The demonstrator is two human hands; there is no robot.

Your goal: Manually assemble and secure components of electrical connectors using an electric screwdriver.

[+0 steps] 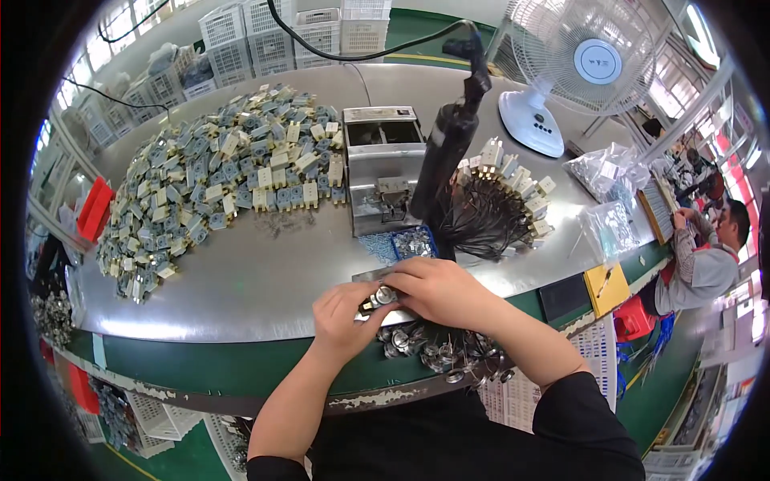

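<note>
In front of me, near the table's front edge, both my hands close around one small part with a round metal disc (383, 296). The fingers of my left hand (340, 316) grip it from the left. My right hand (437, 290) has its fingertips on its upper and right side; they hide most of the part. Just beyond my fingers sits a small blue tray (434, 244) of tiny metal pieces. Loose round metal parts (401, 341) with thin stems lie along the front edge, below my right hand.
A heap of grey and cream block-shaped parts (241, 152) covers the table's left side. Behind my hands stand a metal box-shaped machine (385, 172) and a black cylindrical tool (446, 144). Right of them lie black-wired parts (489, 216), a white fan (531, 124) and a yellow notebook (607, 290). A co-worker (706, 264) sits far right.
</note>
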